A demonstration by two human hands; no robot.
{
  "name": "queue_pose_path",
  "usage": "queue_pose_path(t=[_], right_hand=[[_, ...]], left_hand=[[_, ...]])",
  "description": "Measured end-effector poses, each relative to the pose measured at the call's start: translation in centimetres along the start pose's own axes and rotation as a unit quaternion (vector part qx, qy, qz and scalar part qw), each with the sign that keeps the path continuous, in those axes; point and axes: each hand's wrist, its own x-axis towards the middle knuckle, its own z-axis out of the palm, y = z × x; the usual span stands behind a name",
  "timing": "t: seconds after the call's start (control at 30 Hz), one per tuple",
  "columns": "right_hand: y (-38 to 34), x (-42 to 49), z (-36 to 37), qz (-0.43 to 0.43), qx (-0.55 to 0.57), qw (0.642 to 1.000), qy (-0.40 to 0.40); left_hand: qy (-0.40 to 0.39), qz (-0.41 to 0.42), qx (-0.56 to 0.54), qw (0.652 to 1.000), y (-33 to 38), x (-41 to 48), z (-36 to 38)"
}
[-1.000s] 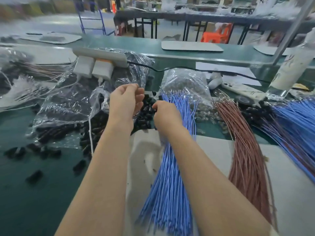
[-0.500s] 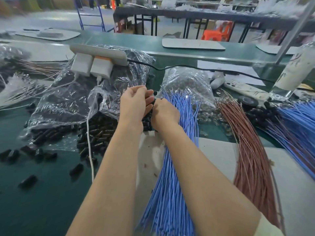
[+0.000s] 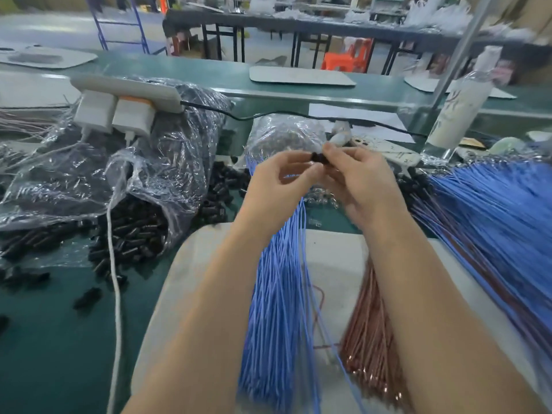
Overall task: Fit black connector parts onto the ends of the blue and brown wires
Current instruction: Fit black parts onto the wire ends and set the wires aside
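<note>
— What lies in front of us?

— The green worktop (image 3: 44, 339), with a pale mat (image 3: 337, 258) on it under our forearms. To our left a big clear bag (image 3: 179, 156) slumps open. A connector pile (image 3: 134, 231) spills from its mouth onto the worktop, and a few pieces lie apart nearer to us.

— And the wires?

— We see blue wires (image 3: 274, 318) running down the middle of the mat. The brown wires (image 3: 370, 330) are just to their right, partly under our right forearm. A blue sheaf (image 3: 501, 213) fans out at the far right.

— Anything behind them?

— A small bag (image 3: 283, 130) sits beyond the middle bundle. A power strip (image 3: 128, 89) rests on top of the big bag with two chargers (image 3: 95, 113) plugged in. A white cable (image 3: 115, 279) trails from them over the pile, and a bottle (image 3: 460, 106) stands at the right.

— Now our hands.

— Both are raised above the far end of the blue wires. Our left hand (image 3: 277, 189) has its fingers curled, thumb and forefinger pinching. Our right hand (image 3: 367, 183) does the same from the other side. Between the fingertips we hold one black connector (image 3: 319, 158), clamped from both sides.

— Is a wire in it?

— We cannot tell; our fingers hide that.
</note>
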Motion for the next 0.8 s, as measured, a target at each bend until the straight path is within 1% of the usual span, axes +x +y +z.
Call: queue_pose_path(t=[0.07,0.13,0.2,0.23,0.27,0.3,0.33,0.37,0.4,0.43,0.47,0.53,0.63,0.73,0.8], right_hand=[[0.7,-1.0,-1.3,0.010,-0.008,1.000,0.006],[1.7,-1.6,-2.2,0.013,-0.050,0.999,0.015],[2.6,-2.0,-2.8,-0.006,-0.143,0.989,0.024],[3.1,-2.1,-2.9,-0.021,-0.224,0.974,0.014],[3.6,-2.3,-2.9,-0.033,-0.322,0.946,-0.011],[4.2,-2.6,-2.5,-0.040,-0.420,0.905,-0.045],[4.8,-2.9,-2.1,-0.039,-0.508,0.857,-0.077],[5.4,-3.1,-1.5,-0.035,-0.574,0.812,-0.100],[5.7,-3.4,-1.0,-0.030,-0.614,0.781,-0.114],[6.0,-3.6,-0.5,-0.026,-0.633,0.765,-0.119],[6.0,-3.7,-0.3,-0.019,-0.642,0.757,-0.121],[5.9,-3.8,-0.3,-0.014,-0.640,0.758,-0.125],[5.6,-3.7,-0.6,-0.016,-0.604,0.789,-0.113],[5.3,-3.3,-1.3,0.011,-0.574,0.811,-0.112],[5.0,-2.9,-2.1,0.035,-0.526,0.841,-0.117]], left_hand=[[0.019,-0.009,-0.002,1.000,-0.6,-0.3,1.6],[0.047,-0.031,-0.005,0.998,-1.5,-0.3,2.5],[0.098,-0.060,-0.040,0.993,-2.3,-0.2,2.6],[0.127,-0.073,-0.085,0.986,-2.5,-0.2,2.3],[0.151,-0.083,-0.145,0.974,-2.7,-0.1,2.0],[0.172,-0.090,-0.201,0.960,-2.7,0.0,1.7],[0.189,-0.096,-0.246,0.946,-2.8,0.1,1.3],[0.199,-0.102,-0.274,0.935,-2.9,0.2,1.0],[0.204,-0.105,-0.289,0.929,-3.0,0.3,0.9],[0.206,-0.106,-0.298,0.926,-3.0,0.3,0.8],[0.207,-0.104,-0.305,0.924,-3.0,0.3,0.8],[0.221,-0.098,-0.314,0.918,-3.1,0.3,0.6],[0.239,-0.095,-0.315,0.914,-3.1,0.5,0.2],[0.220,-0.108,-0.306,0.920,-3.3,0.3,0.6],[0.199,-0.112,-0.299,0.927,-3.3,0.2,1.1]])
